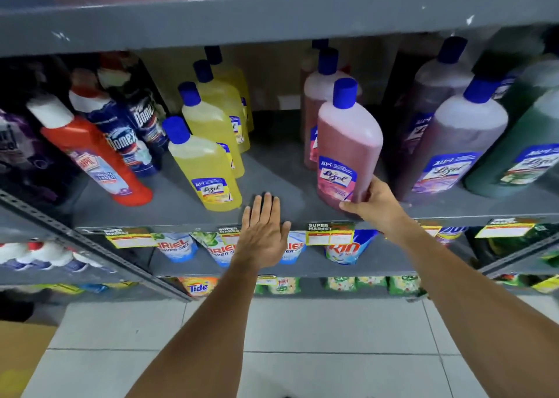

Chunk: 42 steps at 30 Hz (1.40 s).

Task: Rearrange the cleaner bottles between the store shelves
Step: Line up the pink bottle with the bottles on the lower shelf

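Right hand [373, 205]: it grips the pink bottle [348, 152] low on its right side, thumb across the front under the label, fingers behind the body.
Left hand [264, 231]: flat and open, palm down, fingers together; it lies over the front edge of the shelf [181, 207] and holds nothing.
Pink bottle: upright with a small tilt, blue cap on top, base at the front of the shelf; if the base touches the shelf, I cannot tell.
Behind it: more pink bottles [320, 95] in one row toward the back.
Yellow bottles [208, 146]: a row of four with blue caps, left of the left hand; a bare gap of shelf lies between them and the pink row.
Far left: a red bottle [96, 155] with white cap, then dark blue Domex bottles [127, 137].
Right side: a purple bottle [456, 137] and a green bottle [520, 155], just beside each other.
Lower shelf: detergent pouches [178, 246] under the price tags [329, 234].
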### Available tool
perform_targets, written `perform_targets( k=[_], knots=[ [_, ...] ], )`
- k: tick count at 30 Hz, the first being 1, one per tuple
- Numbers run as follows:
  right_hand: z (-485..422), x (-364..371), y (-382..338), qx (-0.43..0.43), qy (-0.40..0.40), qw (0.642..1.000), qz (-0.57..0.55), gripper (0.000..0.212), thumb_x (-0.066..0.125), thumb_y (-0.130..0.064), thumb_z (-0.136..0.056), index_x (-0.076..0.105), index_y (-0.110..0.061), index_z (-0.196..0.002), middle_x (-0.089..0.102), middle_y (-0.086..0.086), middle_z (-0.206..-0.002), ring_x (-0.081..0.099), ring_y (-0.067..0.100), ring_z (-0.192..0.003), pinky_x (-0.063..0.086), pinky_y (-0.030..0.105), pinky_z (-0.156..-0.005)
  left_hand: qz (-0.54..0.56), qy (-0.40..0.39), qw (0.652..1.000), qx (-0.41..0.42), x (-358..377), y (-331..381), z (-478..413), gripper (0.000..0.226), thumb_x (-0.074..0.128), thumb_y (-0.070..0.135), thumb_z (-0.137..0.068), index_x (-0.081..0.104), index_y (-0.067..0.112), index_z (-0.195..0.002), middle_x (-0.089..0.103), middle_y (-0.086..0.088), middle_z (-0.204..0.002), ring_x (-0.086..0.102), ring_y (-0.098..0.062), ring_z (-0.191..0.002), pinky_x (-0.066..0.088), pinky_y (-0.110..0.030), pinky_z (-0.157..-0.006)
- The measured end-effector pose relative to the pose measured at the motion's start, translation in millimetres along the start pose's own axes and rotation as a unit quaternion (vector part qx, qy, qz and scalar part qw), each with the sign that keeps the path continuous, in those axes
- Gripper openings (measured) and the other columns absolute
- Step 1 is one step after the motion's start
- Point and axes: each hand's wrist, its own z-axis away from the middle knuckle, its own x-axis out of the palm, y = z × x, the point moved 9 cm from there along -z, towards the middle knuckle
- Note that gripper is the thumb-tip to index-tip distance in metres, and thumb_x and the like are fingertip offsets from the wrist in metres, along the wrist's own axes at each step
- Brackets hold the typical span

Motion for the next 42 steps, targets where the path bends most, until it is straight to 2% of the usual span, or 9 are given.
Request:
perform_targets(
  k=[4,7,10,14,18,25,29,35,42],
  knots=[
    [2,-2,-2,-0.012,0.026,0.999,0.017,0.074,0.096,-0.012,-0.061,0.059,-0.019,-0.124,0.074,-0.005,-0.109,0.07,0.011,-0.099,0.057,0.033,-0.086,0.013,-0.001,1.0,-0.004,2,0,0,0.063,0.021,0.041,-0.103,0.002,0.012,-0.156,-0.004,-0.007,-0.166,-0.007,-0.023,-0.152,-0.005,-0.044,-0.123],
    [0,-8,-5,-0.019,0.017,0.999,0.031,0.062,0.093,-0.008,-0.064,0.063,-0.018,-0.117,0.075,-0.004,-0.103,0.071,0.014,-0.095,0.058,0.034,-0.086,0.013,-0.005,1.0,-0.003,1,0,1,0.063,0.021,0.041,-0.103,0.002,0.012,-0.156,-0.004,-0.007,-0.166,-0.008,-0.023,-0.152,-0.006,-0.044,-0.122],
    [-3,-10,-13,-0.033,-0.036,0.997,0.053,0.055,0.091,-0.005,-0.066,0.064,-0.023,-0.111,0.075,-0.008,-0.101,0.072,0.013,-0.098,0.06,0.03,-0.088,0.015,-0.014,1.0,-0.003,1,1,1,0.063,0.021,0.04,-0.104,0.001,0.012,-0.156,-0.006,-0.007,-0.166,-0.009,-0.023,-0.152,-0.006,-0.045,-0.122],
    [-4,-3,-17,-0.021,-0.051,0.994,0.097,0.069,0.092,-0.01,-0.068,0.058,-0.016,-0.129,0.07,-0.001,-0.116,0.068,0.015,-0.106,0.056,0.042,-0.098,0.006,-0.022,1.0,0.002,3,0,0,0.063,0.018,0.042,-0.104,-0.001,0.012,-0.156,-0.006,-0.007,-0.166,-0.01,-0.023,-0.152,-0.006,-0.046,-0.122],
    [2,-5,-16,-0.03,0.016,0.994,0.108,0.082,0.096,-0.013,-0.062,0.052,-0.017,-0.131,0.066,0.005,-0.127,0.063,0.019,-0.111,0.056,0.039,-0.096,0.007,-0.023,1.0,0.0,6,-2,-1,0.063,0.017,0.043,-0.103,-0.001,0.013,-0.156,-0.006,-0.007,-0.166,-0.01,-0.023,-0.152,-0.007,-0.045,-0.122],
    [-4,-6,-16,-0.04,0.008,0.993,0.111,0.073,0.091,-0.014,-0.069,0.054,-0.018,-0.133,0.068,0.003,-0.127,0.06,0.012,-0.102,0.052,0.035,-0.091,0.006,-0.02,1.0,0.001,7,-3,-2,0.063,0.016,0.043,-0.103,-0.001,0.013,-0.156,-0.007,-0.007,-0.166,-0.011,-0.023,-0.152,-0.008,-0.045,-0.122],
    [-8,-5,-18,-0.05,-0.017,0.991,0.123,0.072,0.09,-0.013,-0.071,0.056,-0.018,-0.135,0.069,0.003,-0.126,0.061,0.012,-0.105,0.051,0.034,-0.094,0.009,-0.018,1.0,0.004,6,-1,-2,0.063,0.017,0.042,-0.103,-0.001,0.013,-0.156,-0.006,-0.006,-0.166,-0.011,-0.023,-0.152,-0.008,-0.044,-0.121],
    [-13,-6,-18,-0.054,-0.05,0.991,0.113,0.073,0.089,-0.006,-0.071,0.056,-0.016,-0.135,0.071,0.005,-0.123,0.066,0.021,-0.114,0.054,0.045,-0.102,0.004,-0.001,1.0,0.004,7,-3,-2,0.063,0.019,0.042,-0.103,0.001,0.013,-0.156,-0.004,-0.006,-0.166,-0.008,-0.024,-0.152,-0.005,-0.044,-0.121],
    [-18,-3,-13,-0.043,-0.062,0.992,0.104,0.073,0.088,-0.008,-0.072,0.055,-0.019,-0.137,0.07,0.002,-0.124,0.066,0.018,-0.114,0.055,0.042,-0.102,-0.004,-0.009,1.0,0.005,8,-3,-4,0.064,0.018,0.043,-0.103,-0.001,0.013,-0.156,-0.006,-0.007,-0.166,-0.009,-0.024,-0.152,-0.004,-0.044,-0.122]
  ],
)
